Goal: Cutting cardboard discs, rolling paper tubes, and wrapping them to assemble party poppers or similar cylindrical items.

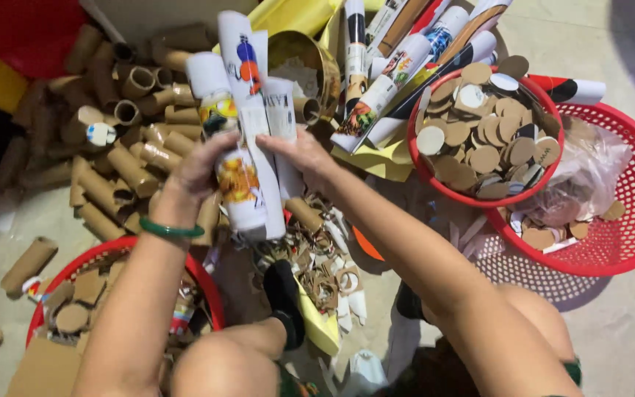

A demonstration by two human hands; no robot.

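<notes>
Both hands grip a bundle of white printed paper tubes (pixel 248 140) held upright over the floor. My left hand (pixel 198 167), with a green bangle on its wrist, wraps the bundle's left side. My right hand (pixel 299 154) presses against the bundle's right side. Below the bundle lies a litter of cardboard rings and paper scraps (pixel 325 268). Behind the hands spreads a pile of bare brown cardboard tubes (pixel 123 125).
A red basket (pixel 488 197) heaped with round cardboard discs rests on a larger red basket (pixel 630 242) holding a plastic bag. More printed tubes (pixel 406 62) lean at the top. Another red basket (pixel 104 254) with cardboard pieces sits lower left. My knees and a black-socked foot (pixel 284 298) are below.
</notes>
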